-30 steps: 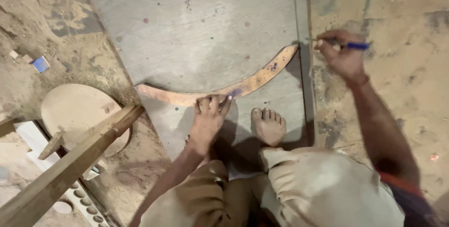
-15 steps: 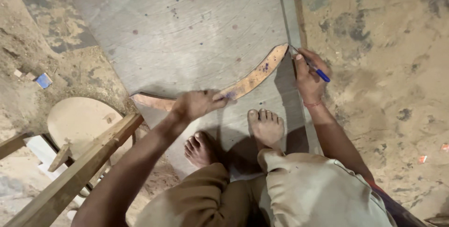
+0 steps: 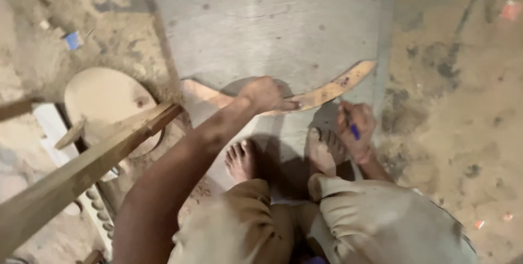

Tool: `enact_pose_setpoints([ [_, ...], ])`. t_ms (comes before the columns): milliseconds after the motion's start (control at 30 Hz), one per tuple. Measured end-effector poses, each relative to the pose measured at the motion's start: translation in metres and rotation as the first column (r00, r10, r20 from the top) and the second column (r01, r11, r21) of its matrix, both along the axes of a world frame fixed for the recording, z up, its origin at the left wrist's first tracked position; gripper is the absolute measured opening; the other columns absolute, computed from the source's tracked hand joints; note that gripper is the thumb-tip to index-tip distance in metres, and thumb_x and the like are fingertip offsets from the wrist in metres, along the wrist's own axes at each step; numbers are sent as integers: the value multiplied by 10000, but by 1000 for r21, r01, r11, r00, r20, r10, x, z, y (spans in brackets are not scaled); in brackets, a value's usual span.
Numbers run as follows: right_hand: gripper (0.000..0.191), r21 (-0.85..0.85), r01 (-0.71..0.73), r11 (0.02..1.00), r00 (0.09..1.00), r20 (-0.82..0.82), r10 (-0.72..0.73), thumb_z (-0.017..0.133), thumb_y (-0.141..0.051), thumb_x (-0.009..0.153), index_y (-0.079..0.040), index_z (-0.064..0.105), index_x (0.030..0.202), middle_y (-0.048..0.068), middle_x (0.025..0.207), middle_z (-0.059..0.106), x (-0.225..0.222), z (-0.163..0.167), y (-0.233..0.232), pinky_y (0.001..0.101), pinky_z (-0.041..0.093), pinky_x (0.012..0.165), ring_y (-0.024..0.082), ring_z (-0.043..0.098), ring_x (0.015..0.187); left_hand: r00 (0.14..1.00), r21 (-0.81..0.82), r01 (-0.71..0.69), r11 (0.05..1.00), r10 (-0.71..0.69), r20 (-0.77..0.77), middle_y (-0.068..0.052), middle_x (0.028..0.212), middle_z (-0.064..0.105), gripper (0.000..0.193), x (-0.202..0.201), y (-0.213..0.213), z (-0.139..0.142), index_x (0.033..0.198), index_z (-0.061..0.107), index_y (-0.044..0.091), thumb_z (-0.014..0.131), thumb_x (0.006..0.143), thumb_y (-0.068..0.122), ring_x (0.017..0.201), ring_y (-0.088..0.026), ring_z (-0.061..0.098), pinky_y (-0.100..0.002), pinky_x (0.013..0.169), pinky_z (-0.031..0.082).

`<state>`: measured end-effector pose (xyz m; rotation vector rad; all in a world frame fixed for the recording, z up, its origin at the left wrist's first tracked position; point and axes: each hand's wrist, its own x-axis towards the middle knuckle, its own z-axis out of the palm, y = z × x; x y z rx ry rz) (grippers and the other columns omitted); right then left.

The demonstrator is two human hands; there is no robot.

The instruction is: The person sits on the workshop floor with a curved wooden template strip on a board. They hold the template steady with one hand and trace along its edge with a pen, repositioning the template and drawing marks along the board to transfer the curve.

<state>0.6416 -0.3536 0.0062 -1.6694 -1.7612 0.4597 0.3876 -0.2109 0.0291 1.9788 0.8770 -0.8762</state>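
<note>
The curved, crescent-shaped strip of brown wood (image 3: 321, 92) lies flat on a large grey sheet (image 3: 261, 30) spread over the ground, arcing from the sheet's left part up towards its right edge. On the strip's middle, the fingers (image 3: 287, 104) of the left hand (image 3: 265, 94) are pressed together and stretched flat along the wood, palm down, holding it against the sheet. From there the bare left forearm runs back and down to the lower left of the view. The right hand (image 3: 355, 125) sits just below the strip's right half, its fingers curled and pinching a blue pen (image 3: 354, 132), whose tip is too blurred to place against the sheet. Two bare feet stand on the sheet between and below the hands, the right foot (image 3: 322, 149) close beside the right hand, the left foot (image 3: 241, 160) under the left forearm, with knees in light beige trousers (image 3: 376, 220) nearest the camera. Off the sheet to the left, on dusty earthen ground (image 3: 463, 106), a round pale wooden disc (image 3: 103, 98) lies flat, and a long wooden beam (image 3: 81, 171) crosses over it at a slant.
</note>
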Motion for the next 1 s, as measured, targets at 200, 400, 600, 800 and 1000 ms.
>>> enact_pose_setpoints([
  [200,170,73,-307,949,946,132,296,677,-98,916,-4,712,1053,150,814,609,-75,25,-17,460,500,695,357,598,739,819,376,117,919,-303,488,-66,963,754,389,-18,-16,-51,1044,790,326,487,907,527,870,-324,713,-508,666,578],
  [400,280,95,-857,506,515,142,845,679,-207,894,-98,640,1149,115,1067,684,-203,-3,7,431,527,904,297,668,974,980,146,-61,987,31,197,-33,935,757,554,-25,-18,-42,989,788,218,514,922,696,885,-271,717,-420,763,578],
  [600,495,-105,-860,499,389,498,775,655,-201,862,93,637,1259,150,1036,707,-325,-22,37,382,506,796,245,645,910,963,170,26,985,-70,259,-26,959,753,482,-40,-17,-27,1041,765,252,504,943,645,902,-266,718,-418,763,580],
  [800,362,-32,-726,687,525,619,584,648,-60,882,70,654,1220,96,882,672,-384,-41,49,293,487,633,182,621,805,950,176,42,984,-94,299,-19,983,749,417,-45,-15,-27,1093,743,286,494,964,595,919,-261,718,-416,762,582],
  [1000,301,35,-760,649,527,617,584,662,-64,845,91,695,1101,104,806,679,-382,-52,63,298,521,588,201,652,782,944,193,88,977,-144,298,-12,1008,745,363,-44,-14,-28,1144,721,320,484,985,545,936,-255,719,-413,762,584],
])
